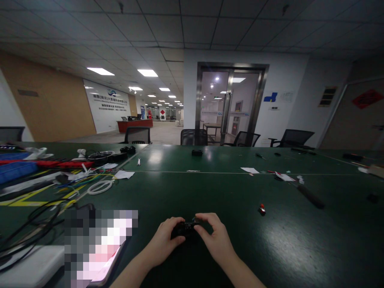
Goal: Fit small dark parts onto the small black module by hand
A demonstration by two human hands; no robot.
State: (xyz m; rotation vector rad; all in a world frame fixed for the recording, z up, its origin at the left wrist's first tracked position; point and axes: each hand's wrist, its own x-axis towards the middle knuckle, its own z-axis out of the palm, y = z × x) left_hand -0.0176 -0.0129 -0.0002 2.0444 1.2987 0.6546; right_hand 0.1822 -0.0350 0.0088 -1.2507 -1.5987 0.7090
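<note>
Near the front of the green table, a small black block-like device (187, 227) sits between my two hands; its exact kind cannot be made out. My left hand (163, 242) grips its left end, with the thumb at the near side and the fingers over the far side. At the right end is my right hand (217, 238), its thumb and index finger closed in a pinch. A tiny light-coloured piece shows by the right fingertips, too small to name. The underside of the device is hidden.
A small red-and-white part (262, 209) lies to the right, with a long dark-handled tool (310, 196) beyond it. On the left are tangled black cables (45, 224), a coiled white cable (100, 187), blue bins (16, 171) and a blurred-out screen (105, 248). A black box (197, 153) stands farther back.
</note>
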